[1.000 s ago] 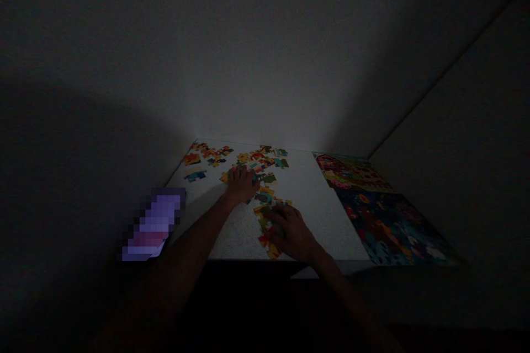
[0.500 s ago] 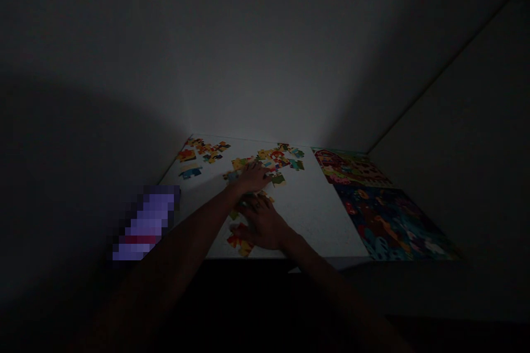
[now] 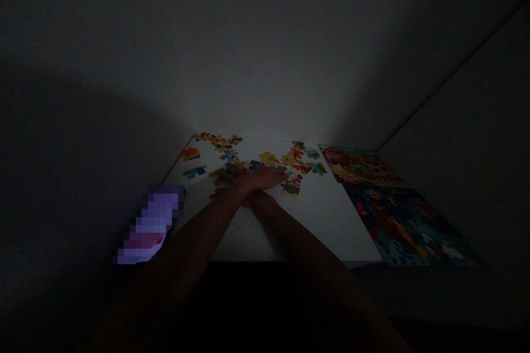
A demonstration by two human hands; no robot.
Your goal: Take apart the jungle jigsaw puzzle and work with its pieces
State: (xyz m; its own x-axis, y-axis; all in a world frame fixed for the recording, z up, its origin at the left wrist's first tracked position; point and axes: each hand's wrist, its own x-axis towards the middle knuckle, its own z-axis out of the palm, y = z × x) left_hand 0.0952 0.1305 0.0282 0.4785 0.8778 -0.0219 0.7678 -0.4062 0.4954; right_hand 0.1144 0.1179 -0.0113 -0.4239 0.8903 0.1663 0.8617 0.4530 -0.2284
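Note:
Jigsaw puzzle pieces (image 3: 267, 158) with bright printed pictures lie scattered over the white tabletop (image 3: 256, 237). My left hand (image 3: 268, 177) reaches across the middle of them, palm down, its fingers pointing right and partly dark. My right hand (image 3: 235, 174) lies flat on pieces to the left, fingers spread. My forearms cross, the left wrist over the right one, which hides part of my right hand. Just right of my left hand is a green puzzle piece (image 3: 291, 190). A joined cluster (image 3: 293, 158) sits beyond it.
Two finished-looking picture panels lie at the right: a farm scene (image 3: 360, 165) above a dark blue one (image 3: 406, 220). More pieces (image 3: 219, 140) are at the back left, and a blue piece (image 3: 194, 170) near the left edge. A lit phone-like screen (image 3: 151, 220), pixelated, stands at the left.
My right hand has swept forward and left under my left arm, and the pieces near the front edge have moved back with it. My left hand has shifted slightly right.

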